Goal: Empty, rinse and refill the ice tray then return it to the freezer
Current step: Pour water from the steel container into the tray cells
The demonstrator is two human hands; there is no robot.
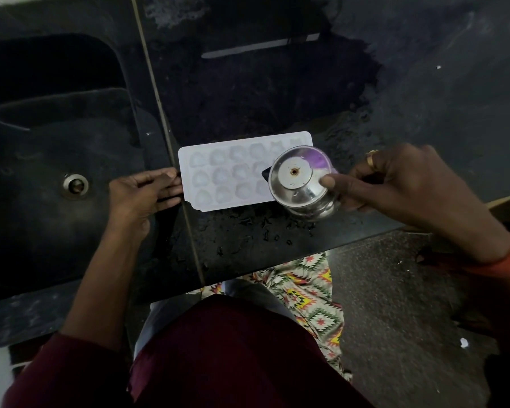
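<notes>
A white ice tray (218, 175) with rows of rounded cells lies flat on the black counter (248, 237), just right of the sink. My left hand (143, 192) rests on the counter with its fingertips against the tray's left edge. In my right hand (404, 184) I grip a small steel pot (302, 184), tipped over the tray's right end so that its bottom faces the camera. The pot hides the tray's right cells. Whether water is running from the pot cannot be told.
A dark sink (42, 172) with a metal drain (75, 185) lies to the left. Water drops (265, 231) spot the counter in front of the tray. A pale bar-shaped reflection (259, 45) shows at the back. A patterned cloth (309, 293) lies on the floor below the counter edge.
</notes>
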